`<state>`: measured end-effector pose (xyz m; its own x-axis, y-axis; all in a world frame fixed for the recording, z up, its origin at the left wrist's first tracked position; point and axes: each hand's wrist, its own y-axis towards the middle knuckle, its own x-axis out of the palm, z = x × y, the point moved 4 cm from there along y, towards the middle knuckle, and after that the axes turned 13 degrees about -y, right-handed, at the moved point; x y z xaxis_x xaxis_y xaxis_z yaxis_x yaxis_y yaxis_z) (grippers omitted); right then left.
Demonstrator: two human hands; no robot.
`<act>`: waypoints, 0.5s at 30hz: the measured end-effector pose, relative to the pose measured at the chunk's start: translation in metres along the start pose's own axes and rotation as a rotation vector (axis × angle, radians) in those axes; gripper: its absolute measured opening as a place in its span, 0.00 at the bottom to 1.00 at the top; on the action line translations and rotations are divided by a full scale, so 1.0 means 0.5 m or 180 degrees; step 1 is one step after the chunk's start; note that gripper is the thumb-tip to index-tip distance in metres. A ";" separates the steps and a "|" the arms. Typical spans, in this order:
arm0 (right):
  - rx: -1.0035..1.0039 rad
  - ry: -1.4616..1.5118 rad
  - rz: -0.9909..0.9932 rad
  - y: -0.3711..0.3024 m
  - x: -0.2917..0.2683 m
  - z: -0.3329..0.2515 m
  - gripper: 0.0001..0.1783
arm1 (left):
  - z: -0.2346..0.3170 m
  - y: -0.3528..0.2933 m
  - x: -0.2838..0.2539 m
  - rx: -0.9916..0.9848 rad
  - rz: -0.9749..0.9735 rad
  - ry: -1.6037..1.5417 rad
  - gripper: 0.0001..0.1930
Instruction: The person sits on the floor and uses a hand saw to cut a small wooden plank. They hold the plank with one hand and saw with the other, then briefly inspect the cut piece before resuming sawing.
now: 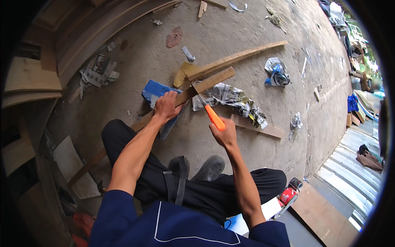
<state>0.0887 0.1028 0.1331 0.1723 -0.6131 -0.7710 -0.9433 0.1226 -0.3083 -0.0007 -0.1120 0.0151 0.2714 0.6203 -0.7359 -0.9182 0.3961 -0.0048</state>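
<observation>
A long wooden strip (214, 80) slants from beside my left knee up to the right, resting across a blue-painted block (154, 91). My left hand (166, 106) is closed over the strip, pressing it near that block. In my right hand (225, 132) is the orange handle of a hand saw (214, 117). Its narrow blade, seen almost edge-on, meets the strip just right of my left hand, where a dark line crosses the wood. The blade's teeth cannot be made out. Beyond lies a second wooden strip (247, 56), with a yellow block (184, 74) at its near end.
Crumpled newspaper (224, 94) and a short board (263, 128) lie right of the strip. A crumpled silver-and-blue wrapper (277, 73) is farther right. Curved wooden panels (31, 78) stand at the left. Tape rolls (288, 195) sit by my right knee, near corrugated metal sheets (349, 158).
</observation>
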 end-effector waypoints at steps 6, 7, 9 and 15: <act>-0.0085 0.0285 -0.0063 -0.114 -0.035 0.008 0.14 | -0.029 -0.026 -0.030 -0.0135 0.0040 0.0060 0.21; 0.0017 0.0443 -0.0133 -0.136 -0.048 0.014 0.14 | -0.030 -0.027 -0.032 -0.0141 0.0088 0.0056 0.21; -0.0054 0.0357 -0.0064 -0.107 -0.016 0.014 0.13 | -0.025 -0.017 -0.035 -0.0103 0.0156 0.0066 0.21; -0.0174 0.0094 0.0185 0.003 0.022 -0.007 0.14 | -0.010 -0.002 -0.005 -0.0046 0.0017 0.0062 0.21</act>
<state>0.0879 0.0935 0.1264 0.1092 -0.6290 -0.7697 -0.9657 0.1164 -0.2321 -0.0019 -0.1172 0.0137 0.2610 0.6089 -0.7490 -0.9237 0.3829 -0.0106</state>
